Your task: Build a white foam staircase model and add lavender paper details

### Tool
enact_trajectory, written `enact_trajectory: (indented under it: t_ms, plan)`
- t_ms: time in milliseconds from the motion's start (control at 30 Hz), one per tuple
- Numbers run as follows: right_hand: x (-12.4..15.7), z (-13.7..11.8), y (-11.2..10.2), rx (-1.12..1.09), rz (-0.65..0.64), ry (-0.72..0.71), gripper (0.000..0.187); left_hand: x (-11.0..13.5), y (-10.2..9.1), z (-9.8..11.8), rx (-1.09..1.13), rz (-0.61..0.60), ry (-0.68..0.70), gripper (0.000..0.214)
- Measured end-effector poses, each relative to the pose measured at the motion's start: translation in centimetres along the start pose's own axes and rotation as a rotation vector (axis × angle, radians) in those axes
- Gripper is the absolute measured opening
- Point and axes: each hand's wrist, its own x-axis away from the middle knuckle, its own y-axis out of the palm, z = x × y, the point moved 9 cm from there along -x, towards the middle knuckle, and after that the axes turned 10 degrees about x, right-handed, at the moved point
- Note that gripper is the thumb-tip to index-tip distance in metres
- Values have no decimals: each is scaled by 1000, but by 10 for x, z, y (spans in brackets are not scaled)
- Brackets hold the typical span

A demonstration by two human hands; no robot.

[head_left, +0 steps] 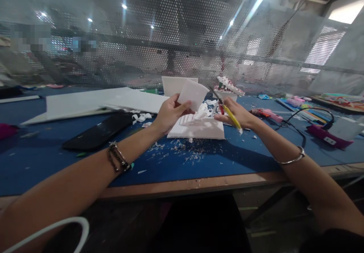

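My left hand [172, 113] is closed on a small white foam-board piece [193, 94], raised above the table, thumb on its front face. In my right hand [234, 113] is a yellow-handled tool [232, 117] with a thin dark blade-like end, tilted up toward the foam piece. The blade end lies close to the piece's right edge; whether they touch I cannot tell. Beneath the hands lies a flat white foam block [199, 130] with curled white scraps [204, 110] on and behind it. Another white board [176, 85] stands upright behind my left hand.
A black phone [99, 131] and large white boards [105, 100] lie left on the blue table [170, 169]. White crumbs are scattered near the front edge. Behind my right hand stands a decorated white model [229, 84]. A pink glue gun [270, 114], cable and purple case [330, 136] lie right.
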Motion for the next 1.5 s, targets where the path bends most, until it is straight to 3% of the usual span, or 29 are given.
enact_trajectory:
  t_ms: [167, 467, 767, 1133, 1500]
  plan:
    - [3, -12, 14, 83, -99, -75, 48, -3, -2, 6, 40, 13, 77, 38]
    - [0, -23, 21, 80, -139, -137, 48, -5, 5, 2, -34, -78, 113, 39]
    - [0, -25, 13, 61, -121, -58, 50, -1, 9, 2, -138, -82, 66, 35]
    - [2, -25, 16, 85, -153, -88, 56, 1, 10, 1, -161, -38, 26, 37]
    - [1, -17, 12, 151, -112, 18, 59, -3, 9, -7, -155, -143, 4, 45]
